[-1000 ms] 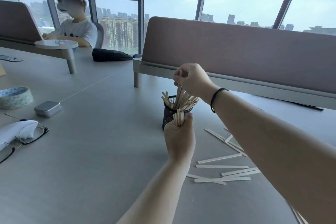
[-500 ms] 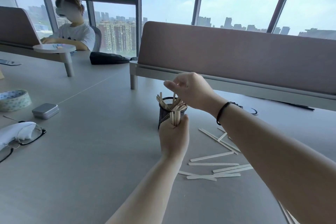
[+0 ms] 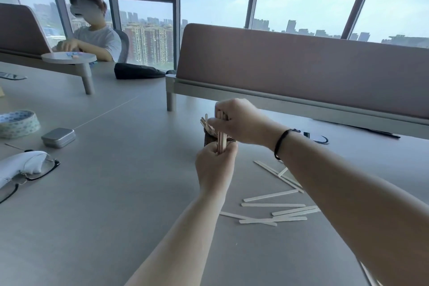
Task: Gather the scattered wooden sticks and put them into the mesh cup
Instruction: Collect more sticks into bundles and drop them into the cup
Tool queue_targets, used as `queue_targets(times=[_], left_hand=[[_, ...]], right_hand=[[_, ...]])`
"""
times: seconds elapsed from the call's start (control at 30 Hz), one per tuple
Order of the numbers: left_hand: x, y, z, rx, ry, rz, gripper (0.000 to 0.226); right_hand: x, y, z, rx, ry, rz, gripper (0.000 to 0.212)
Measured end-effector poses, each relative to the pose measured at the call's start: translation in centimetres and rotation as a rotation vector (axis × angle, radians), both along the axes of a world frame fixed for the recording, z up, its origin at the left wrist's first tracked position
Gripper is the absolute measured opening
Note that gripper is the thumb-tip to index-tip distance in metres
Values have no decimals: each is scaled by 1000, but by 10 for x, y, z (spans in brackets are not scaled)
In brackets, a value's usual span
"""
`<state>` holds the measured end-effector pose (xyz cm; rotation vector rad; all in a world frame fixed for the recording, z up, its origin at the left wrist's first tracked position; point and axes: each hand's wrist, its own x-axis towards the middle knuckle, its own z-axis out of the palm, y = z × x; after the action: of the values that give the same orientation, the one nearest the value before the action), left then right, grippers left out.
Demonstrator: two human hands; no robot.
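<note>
A black mesh cup [image 3: 208, 139] stands mid-table with several wooden sticks leaning in it, mostly hidden behind my hands. My left hand [image 3: 214, 167] is closed around the lower end of an upright bundle of wooden sticks [image 3: 221, 140] right in front of the cup. Just above it, my right hand [image 3: 239, 121] pinches the top of the same bundle. Several loose wooden sticks [image 3: 272, 205] lie scattered flat on the grey table [image 3: 116, 193] to the right of my left forearm.
At the left lie a small metal tin [image 3: 58, 137], a patterned tape roll [image 3: 17, 123], glasses [image 3: 34, 173] and a white cloth. A padded divider [image 3: 301, 69] stands behind the cup. Another person sits at the far left, and a black pouch [image 3: 138, 71] lies nearby.
My right hand has come down from above the cup onto the top of the bundle that my left hand holds. The camera has shifted slightly.
</note>
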<state>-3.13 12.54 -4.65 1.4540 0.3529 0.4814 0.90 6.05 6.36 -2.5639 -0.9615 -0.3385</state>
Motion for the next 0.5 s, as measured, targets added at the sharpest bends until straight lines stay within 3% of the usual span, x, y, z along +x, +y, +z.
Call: queue_targets(times=[0.13, 0.27, 0.33, 0.4, 0.5], left_hand=[[-4, 0, 3, -75, 8, -6, 21], [0, 1, 0, -82, 59, -13, 18], [2, 2, -2, -68, 88, 0, 18], [3, 3, -3, -53, 118, -11, 19], [1, 2, -3, -11, 150, -50, 22]], right_hand=[[18, -10, 33, 306, -104, -99, 31], [35, -10, 38, 503, -262, -203, 33], [41, -4, 24, 412, -237, -211, 35], [47, 3, 4, 192, -165, -238, 38], [49, 9, -19, -108, -233, -320, 38]])
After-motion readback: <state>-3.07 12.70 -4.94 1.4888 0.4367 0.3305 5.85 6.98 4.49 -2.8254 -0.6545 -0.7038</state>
